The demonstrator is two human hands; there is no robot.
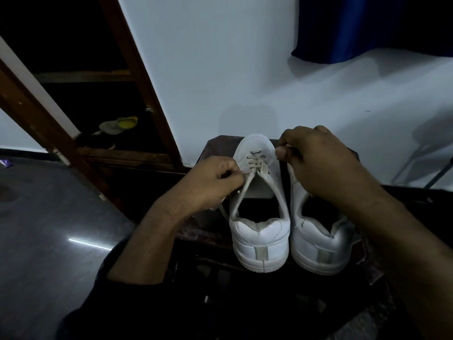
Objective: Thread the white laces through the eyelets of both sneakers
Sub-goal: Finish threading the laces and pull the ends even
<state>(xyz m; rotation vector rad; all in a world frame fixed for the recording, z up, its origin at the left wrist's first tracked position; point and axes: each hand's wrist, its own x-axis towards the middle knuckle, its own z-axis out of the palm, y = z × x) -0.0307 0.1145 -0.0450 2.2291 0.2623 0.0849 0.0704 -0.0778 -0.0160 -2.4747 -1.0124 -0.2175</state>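
- Both grips are closed narrowly on lace: the left hand [210, 182] pinches one run of the white lace [255, 165] at the left row of eyelets, and the right hand [316, 163] pinches the other end between thumb and fingertips just beside the toe.
- Only the lowest eyelets of the left sneaker [259, 217] are seen crossed by lace; the upper ones appear unfilled, and the tongue stands exposed.
- A loose length of lace is seen trailing down past the left wrist, beside the shoe's collar.
- The right sneaker [318, 239] is set touching the first, heel toward the camera; its front is hidden under the right forearm, so its lacing cannot be told.
- Both shoes are carried on a dark counter [215, 148] against a pale wall.
- The lace is judged light, soft and limp; it is best taken close to its stiff tip, so that it can be aimed at an eyelet without buckling.
- The sneaker is judged light enough to shift when lace is pulled, so tension should be kept gentle or the shoe steadied.
- The task is judged to be at an early stage.
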